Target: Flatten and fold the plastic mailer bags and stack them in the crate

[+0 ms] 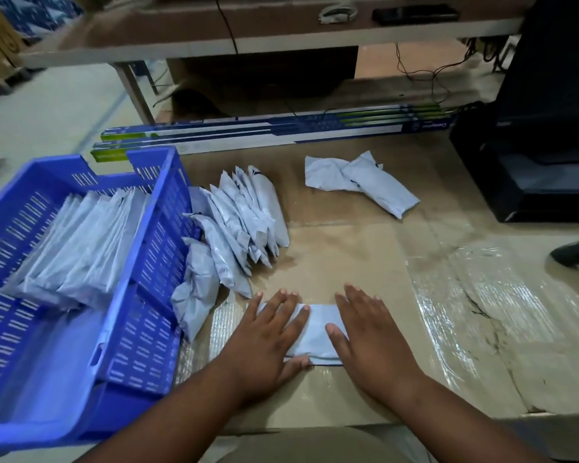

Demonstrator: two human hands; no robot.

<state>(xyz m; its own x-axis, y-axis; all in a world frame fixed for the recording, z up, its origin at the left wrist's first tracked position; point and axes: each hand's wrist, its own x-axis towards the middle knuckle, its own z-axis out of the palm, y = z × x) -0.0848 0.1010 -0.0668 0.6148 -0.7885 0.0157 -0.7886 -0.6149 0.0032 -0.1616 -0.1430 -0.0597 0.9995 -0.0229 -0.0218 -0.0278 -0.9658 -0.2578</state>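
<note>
Your left hand point(268, 332) and right hand point(370, 332) both lie flat, fingers straight and spread, pressing one grey mailer bag point(316, 332) onto the cardboard sheet point(348, 262) in front of you. Neither hand grips anything; palms down, bag visible between them. The blue crate point(154, 262) stands to your left, with a row of folded bags point(77, 242) leaning inside it. A pile of folded bags point(238, 222) lies against the crate's right wall on the cardboard. Two crumpled bags point(361, 182) sit farther off, right of that pile. Long boxes point(281, 132) lie along the cardboard's far edge.
</note>
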